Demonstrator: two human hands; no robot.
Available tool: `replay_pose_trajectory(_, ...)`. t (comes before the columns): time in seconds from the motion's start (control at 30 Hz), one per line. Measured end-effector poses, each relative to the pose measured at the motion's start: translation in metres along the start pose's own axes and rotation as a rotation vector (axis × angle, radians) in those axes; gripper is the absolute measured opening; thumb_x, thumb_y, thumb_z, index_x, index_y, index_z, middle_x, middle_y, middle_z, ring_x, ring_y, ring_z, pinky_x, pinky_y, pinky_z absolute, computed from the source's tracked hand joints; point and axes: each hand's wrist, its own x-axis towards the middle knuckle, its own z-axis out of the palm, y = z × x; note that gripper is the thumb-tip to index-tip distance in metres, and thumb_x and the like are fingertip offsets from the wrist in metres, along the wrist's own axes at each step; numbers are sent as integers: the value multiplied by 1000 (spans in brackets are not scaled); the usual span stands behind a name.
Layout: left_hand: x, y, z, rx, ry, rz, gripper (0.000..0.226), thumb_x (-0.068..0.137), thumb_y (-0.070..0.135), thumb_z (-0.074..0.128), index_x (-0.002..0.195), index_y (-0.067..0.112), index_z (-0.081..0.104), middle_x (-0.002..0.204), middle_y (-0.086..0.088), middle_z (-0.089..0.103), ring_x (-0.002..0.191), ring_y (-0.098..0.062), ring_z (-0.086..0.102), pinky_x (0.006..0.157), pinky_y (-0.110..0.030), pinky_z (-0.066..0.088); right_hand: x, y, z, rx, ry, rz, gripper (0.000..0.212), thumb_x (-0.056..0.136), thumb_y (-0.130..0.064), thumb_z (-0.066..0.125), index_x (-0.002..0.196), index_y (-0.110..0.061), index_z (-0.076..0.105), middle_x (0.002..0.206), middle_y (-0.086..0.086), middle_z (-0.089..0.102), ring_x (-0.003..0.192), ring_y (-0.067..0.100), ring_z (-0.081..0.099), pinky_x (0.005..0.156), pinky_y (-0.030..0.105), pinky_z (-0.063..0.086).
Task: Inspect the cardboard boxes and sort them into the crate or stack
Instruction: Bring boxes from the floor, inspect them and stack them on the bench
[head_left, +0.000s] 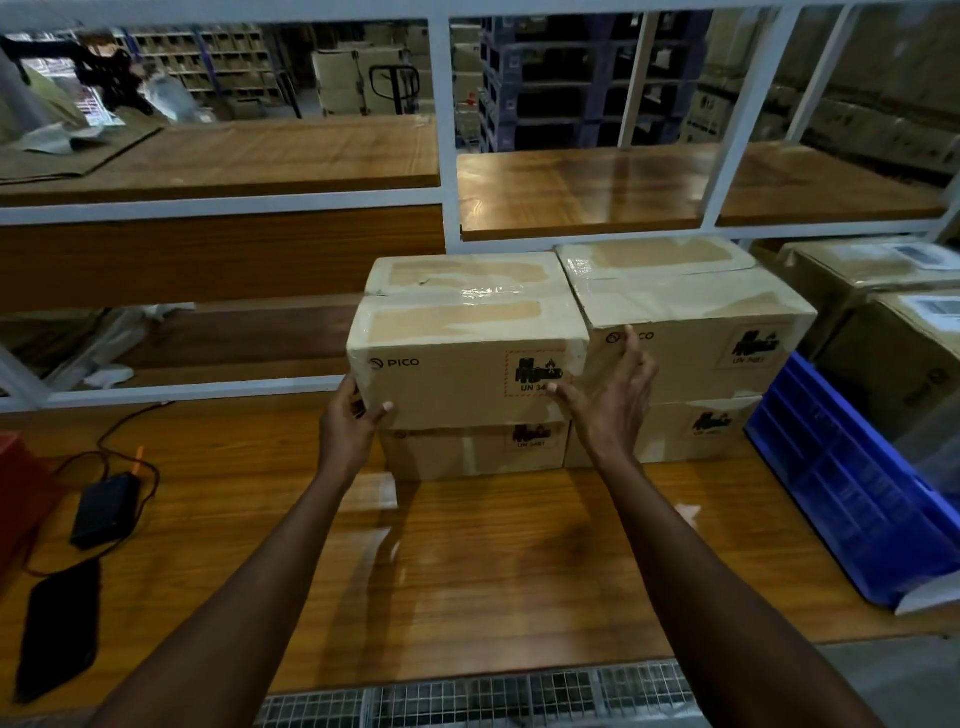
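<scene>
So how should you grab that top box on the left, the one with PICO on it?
Best by its two short ends, one hand coming in from each side. The top left box is wide and sits on another box, so no hand fits under it. The left hand already grips the free left corner. The right end presses against the neighbouring box, so slide it forward first for the right hand.

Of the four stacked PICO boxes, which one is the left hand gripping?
The top-left box: the left hand grips its lower-left corner, and the right hand is spread against its right edge. The other three are not gripped.
</scene>
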Motion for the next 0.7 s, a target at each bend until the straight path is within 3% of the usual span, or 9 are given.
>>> replay_pose_trajectory(0.1, 6, -1, 4, 8, 0, -7, 56, 93, 14, 72, 145, 25, 54, 127, 6, 66, 115, -15, 62, 86, -41, 60, 3, -1, 6, -15, 47, 8, 132, 61, -41, 99, 163, -27, 17, 151, 20, 37, 128, 33, 51, 99, 44, 49)
replay_pose_trajectory(0.23, 9, -3, 8, 43, 17, -31, 48, 93, 17, 73, 138, 22, 60, 120, 4, 69, 108, -15, 64, 83, -37, 59, 1, 2, 15, -44, 105, 34, 120, 62, -45, 97, 155, -23, 25, 140, 17, 45, 109, 16, 44, 85, 33, 48)
replay_pose_trajectory(0.3, 10, -9, 8, 71, 13, -38, 43, 93, 24, 74, 135, 21, 64, 119, 3, 72, 106, -15, 67, 84, -39, 59, -1, 3, 18, -51, 97, 44, 96, 67, -47, 94, 141, -18, 41, 128, 9, 52, 104, 14, 49, 81, 31, 48)
replay_pose_trajectory(0.37, 11, -14, 8, 97, 11, -60, 38, 94, 30, 72, 130, 19, 67, 118, -1, 74, 104, -16, 69, 83, -41, 60, -4, 3, 20, -47, 43, 44, 57, 76, -47, 88, 114, -23, 54, 107, -4, 56, 93, 16, 57, 71, 29, 44)
replay_pose_trajectory(0.43, 12, -16, 9, 116, 19, -78, 32, 95, 32, 71, 124, 19, 70, 114, -1, 76, 98, -13, 70, 79, -37, 60, -6, 4, 22, -10, -11, 49, 34, 83, -46, 82, 91, -29, 54, 87, -12, 56, 81, 15, 59, 61, 25, 35)
replay_pose_trajectory(0.53, 14, -15, 12, 151, 29, -83, 28, 97, 33, 68, 120, 18, 71, 110, -1, 76, 90, -6, 68, 70, -29, 55, -7, 4, 22, 25, -27, 76, 29, 87, -50, 78, 84, -31, 56, 75, -17, 55, 73, 9, 58, 58, 23, 31)
replay_pose_trajectory(0.7, 16, -19, 14, 130, 13, -142, 27, 99, 37, 64, 119, 21, 71, 109, 1, 75, 98, -15, 70, 77, -36, 58, -3, 3, 23, 11, -22, 97, 31, 85, -57, 76, 82, -32, 59, 73, -18, 57, 70, 9, 58, 67, 29, 44)
